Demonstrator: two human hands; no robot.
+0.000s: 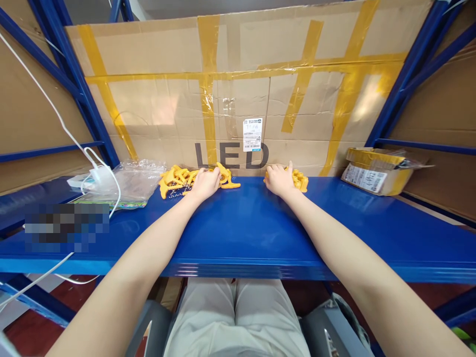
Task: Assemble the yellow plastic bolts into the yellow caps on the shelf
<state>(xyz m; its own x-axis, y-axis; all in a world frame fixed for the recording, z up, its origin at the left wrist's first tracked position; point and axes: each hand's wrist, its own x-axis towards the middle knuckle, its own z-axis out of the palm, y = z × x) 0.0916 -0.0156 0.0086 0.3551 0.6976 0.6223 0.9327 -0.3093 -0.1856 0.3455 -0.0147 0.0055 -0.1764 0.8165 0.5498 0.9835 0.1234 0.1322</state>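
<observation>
Toward the back of the blue shelf (245, 223) lies a loose pile of yellow plastic pieces (173, 178) with curved arms. Small dark metal coils or chain links (178, 191) show among them. My left hand (206, 182) is at the right side of this pile, its fingers curled down onto a yellow piece. Farther right, my right hand (279, 179) is closed around a tight cluster of yellow plastic pieces (299, 181), with the thumb pointing up. The hand covers the left part of that cluster, and most fingertips are hidden.
A large taped cardboard sheet (167, 106) stands behind the shelf. On the left are clear plastic bags (137, 181), a white adapter with cable (102, 177) and a blurred-out item (67, 225). A small opened carton (377, 171) sits at right. Blue posts (91, 109) flank the shelf.
</observation>
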